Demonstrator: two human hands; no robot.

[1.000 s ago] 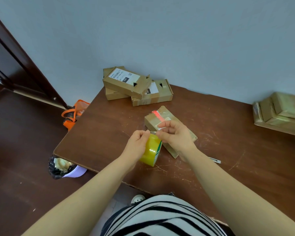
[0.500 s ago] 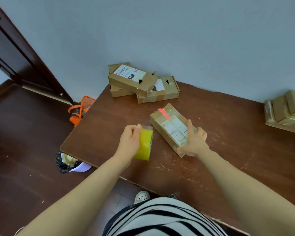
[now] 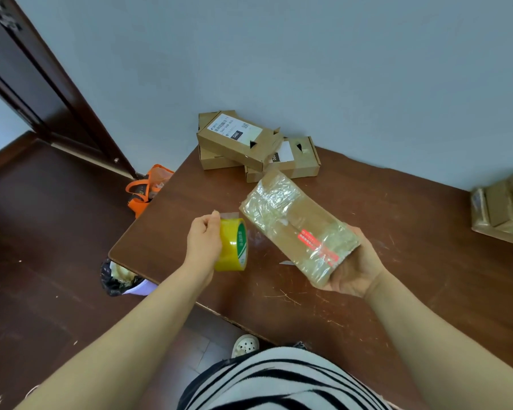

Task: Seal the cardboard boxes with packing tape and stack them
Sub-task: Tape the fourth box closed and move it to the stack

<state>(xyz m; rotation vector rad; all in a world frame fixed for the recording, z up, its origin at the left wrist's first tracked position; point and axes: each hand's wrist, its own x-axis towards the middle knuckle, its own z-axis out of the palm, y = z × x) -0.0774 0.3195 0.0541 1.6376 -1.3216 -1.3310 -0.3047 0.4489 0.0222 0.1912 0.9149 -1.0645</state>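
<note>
- The table spreads below both hands. Judging by the gap beneath them, neither hand's load rests on it.
- A loose pile of untaped boxes lies beyond both hands, against the wall. Wrapped boxes sit well off to the outer side of the right hand.
- The box being sealed lies tilted in the upturned right hand. Its near end sits in the palm, with the fingers curled up its far side, and the rest juts away toward the pile. Glossy tape already covers much of the upper face.
- The seam that needs tape next should probably be turned to face the roll while the palm braces the box from beneath.
- The tape roll is wrapped in the curled fingers of the left hand, just beside the box's long edge and not touching it.
- The free tape end stands at the top of the roll, by the thumb. It would be best pressed onto bare cardboard, then pulled taut and straight.
</note>
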